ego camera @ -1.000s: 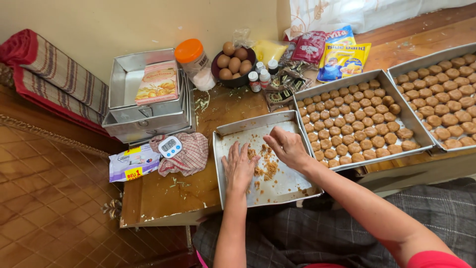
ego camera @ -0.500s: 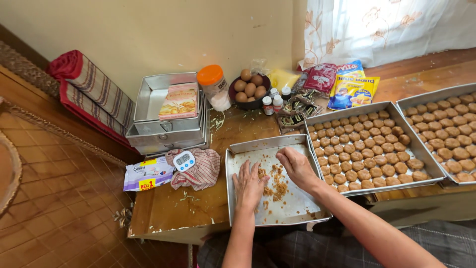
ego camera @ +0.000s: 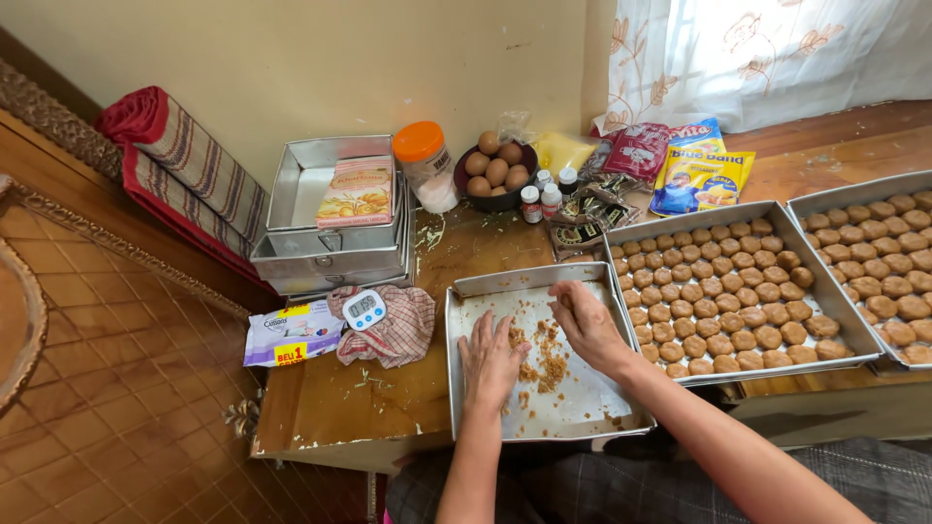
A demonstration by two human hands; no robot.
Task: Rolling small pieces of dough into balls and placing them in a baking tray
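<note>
A square metal tray point(ego camera: 468, 291) lies in front of me on the low wooden table, with brown dough crumbs point(ego camera: 549, 361) scattered over its pale lining. My left hand point(ego camera: 491, 361) rests flat on the tray, fingers spread, touching the crumbs. My right hand point(ego camera: 585, 325) is cupped over the tray's middle, fingers curled against the crumbs; I cannot tell if it holds any. Right of it stands a tray point(ego camera: 691, 218) filled with rows of round brown dough balls point(ego camera: 723, 296).
Another tray of dough balls point(ego camera: 885, 267) sits at the far right. Stacked empty tins point(ego camera: 330, 243) with a packet on top stand at the left, beside a checked cloth point(ego camera: 398, 330) and white timer point(ego camera: 364, 309). A bowl of eggs point(ego camera: 493, 170), an orange-lidded jar point(ego camera: 425, 165), small bottles and snack packets line the back.
Both hands have shifted slightly over the crumb tray, the right hand curling its fingers. The camera view has tilted up and drawn back a little.
</note>
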